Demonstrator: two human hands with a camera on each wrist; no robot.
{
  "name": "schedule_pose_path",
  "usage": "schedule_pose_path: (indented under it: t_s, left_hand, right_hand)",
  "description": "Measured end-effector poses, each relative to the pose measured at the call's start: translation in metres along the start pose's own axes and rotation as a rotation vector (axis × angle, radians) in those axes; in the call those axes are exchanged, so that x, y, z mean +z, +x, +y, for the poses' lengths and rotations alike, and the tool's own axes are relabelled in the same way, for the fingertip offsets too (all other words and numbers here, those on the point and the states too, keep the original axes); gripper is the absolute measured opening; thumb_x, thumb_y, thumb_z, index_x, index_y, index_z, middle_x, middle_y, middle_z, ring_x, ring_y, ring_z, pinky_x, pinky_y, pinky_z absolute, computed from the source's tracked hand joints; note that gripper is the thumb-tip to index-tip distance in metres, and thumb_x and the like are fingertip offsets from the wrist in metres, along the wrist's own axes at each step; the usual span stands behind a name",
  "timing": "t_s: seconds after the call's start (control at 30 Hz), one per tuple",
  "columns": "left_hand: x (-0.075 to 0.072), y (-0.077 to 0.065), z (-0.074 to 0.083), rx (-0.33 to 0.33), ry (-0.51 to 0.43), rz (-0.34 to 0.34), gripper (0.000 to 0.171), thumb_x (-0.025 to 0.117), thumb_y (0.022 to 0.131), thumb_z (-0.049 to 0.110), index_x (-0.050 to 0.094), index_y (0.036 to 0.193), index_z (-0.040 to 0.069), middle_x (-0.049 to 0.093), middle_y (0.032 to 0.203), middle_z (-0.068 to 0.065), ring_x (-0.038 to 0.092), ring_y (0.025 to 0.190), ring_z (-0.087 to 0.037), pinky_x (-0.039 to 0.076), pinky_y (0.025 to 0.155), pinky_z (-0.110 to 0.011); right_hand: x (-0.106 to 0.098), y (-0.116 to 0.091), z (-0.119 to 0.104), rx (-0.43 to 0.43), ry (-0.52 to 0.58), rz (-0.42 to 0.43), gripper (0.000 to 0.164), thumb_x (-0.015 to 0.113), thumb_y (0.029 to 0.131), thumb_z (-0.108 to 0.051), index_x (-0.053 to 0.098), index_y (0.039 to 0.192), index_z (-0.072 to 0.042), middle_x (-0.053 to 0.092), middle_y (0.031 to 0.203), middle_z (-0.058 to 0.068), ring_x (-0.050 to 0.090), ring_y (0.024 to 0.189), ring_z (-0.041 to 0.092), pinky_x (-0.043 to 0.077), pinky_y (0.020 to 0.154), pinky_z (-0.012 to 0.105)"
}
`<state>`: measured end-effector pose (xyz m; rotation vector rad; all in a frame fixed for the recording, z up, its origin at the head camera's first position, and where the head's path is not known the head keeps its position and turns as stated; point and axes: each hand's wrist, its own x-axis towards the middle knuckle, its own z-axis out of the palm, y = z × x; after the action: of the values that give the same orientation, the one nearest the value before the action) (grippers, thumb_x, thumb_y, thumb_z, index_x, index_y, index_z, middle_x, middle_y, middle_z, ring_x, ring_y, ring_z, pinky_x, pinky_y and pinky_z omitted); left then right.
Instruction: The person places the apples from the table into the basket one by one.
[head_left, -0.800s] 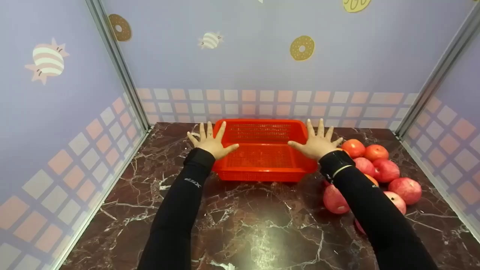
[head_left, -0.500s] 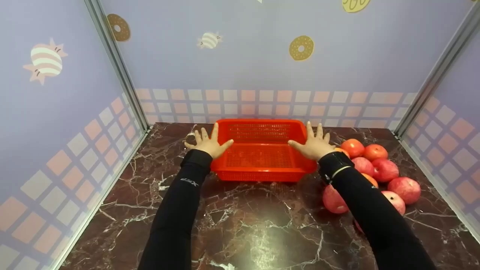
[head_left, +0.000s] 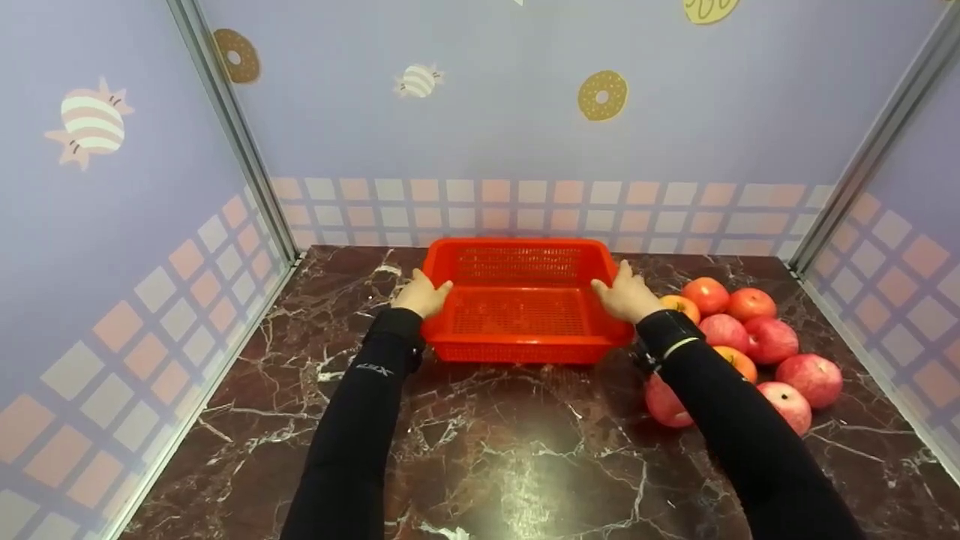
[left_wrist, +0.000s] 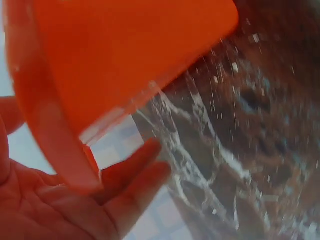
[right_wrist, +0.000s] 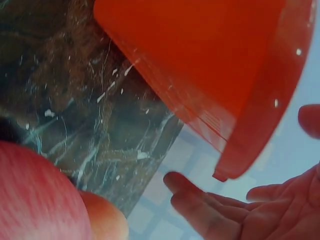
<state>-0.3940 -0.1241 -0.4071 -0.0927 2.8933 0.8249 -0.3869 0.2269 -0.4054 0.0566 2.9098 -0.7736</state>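
Note:
A red plastic basket point(head_left: 525, 351) with slotted walls stands on the dark marbled table, its inside bare. My left hand point(head_left: 421, 295) is at its left side, thumb over the rim. The left wrist view shows the basket's rim point(left_wrist: 55, 125) between thumb and fingers, with the fingers point(left_wrist: 142, 185) stretched below it, loosely bent. My right hand point(head_left: 628, 297) reaches the right side, thumb toward the inside. From the right wrist, fingers point(right_wrist: 200, 205) lie loosely bent, with a gap to the basket's rim point(right_wrist: 250, 145).
Several apples point(head_left: 772, 341) lie in a group on the right, some partly behind the right sleeve point(head_left: 742, 427). A patterned back wall point(head_left: 487, 135) rises close behind the basket. Side walls flank the marbled table point(head_left: 510, 450).
Both hands have come down from spread fingers above the basket's sides to its left and right rims, their fingers drawing in. The basket has not moved.

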Motion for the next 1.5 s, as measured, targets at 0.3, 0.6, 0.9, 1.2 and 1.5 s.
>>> schedule_pose_path:
  t_s: [0.3, 0.6, 0.9, 1.2, 1.5]
  left_hand:
    - [0.005, 0.004, -0.012, -0.005, -0.063, 0.088, 0.043, 0.052, 0.104, 0.02, 0.059, 0.13, -0.013, 0.065, 0.131, -0.029, 0.064, 0.119, -0.04, 0.053, 0.103, -0.047]
    - [0.019, 0.007, -0.024, -0.037, -0.289, 0.151, 0.046, 0.051, 0.106, 0.024, 0.053, 0.133, -0.013, 0.062, 0.13, -0.031, 0.061, 0.123, -0.041, 0.048, 0.108, -0.047]
    - [0.022, 0.008, -0.026, -0.051, -0.353, 0.141, 0.041, 0.049, 0.106, 0.019, 0.051, 0.132, -0.012, 0.061, 0.131, -0.031, 0.06, 0.123, -0.04, 0.048, 0.108, -0.047]
    - [0.022, 0.002, -0.03, -0.014, -0.332, 0.125, 0.04, 0.048, 0.105, 0.016, 0.049, 0.13, -0.015, 0.059, 0.131, -0.034, 0.058, 0.123, -0.043, 0.047, 0.109, -0.049]
    - [0.02, -0.009, -0.037, 0.029, -0.35, 0.095, 0.044, 0.048, 0.105, 0.016, 0.05, 0.139, -0.013, 0.059, 0.134, -0.033, 0.059, 0.125, -0.042, 0.048, 0.108, -0.049]
  right_hand:
    - [0.004, 0.002, 0.004, -0.047, -0.053, 0.001, 0.071, 0.038, 0.104, -0.019, 0.007, 0.151, 0.025, 0.041, 0.144, 0.049, 0.048, 0.136, 0.054, 0.042, 0.114, 0.056]
    - [0.01, 0.006, 0.012, -0.097, -0.064, -0.002, 0.064, 0.042, 0.091, -0.004, 0.024, 0.145, 0.025, 0.054, 0.133, 0.044, 0.059, 0.122, 0.051, 0.052, 0.101, 0.055]
    - [0.01, 0.004, 0.012, -0.069, -0.065, -0.009, 0.069, 0.044, 0.092, -0.004, 0.017, 0.15, 0.021, 0.051, 0.138, 0.043, 0.056, 0.125, 0.051, 0.051, 0.101, 0.054]
    - [0.011, -0.001, 0.01, -0.083, -0.167, -0.023, 0.072, 0.04, 0.093, -0.005, 0.011, 0.151, 0.025, 0.031, 0.153, 0.046, 0.045, 0.139, 0.053, 0.043, 0.115, 0.053]
    - [0.015, -0.016, 0.009, -0.107, -0.178, 0.008, 0.07, 0.041, 0.093, -0.004, 0.015, 0.149, 0.027, 0.038, 0.146, 0.049, 0.049, 0.133, 0.056, 0.045, 0.112, 0.056]
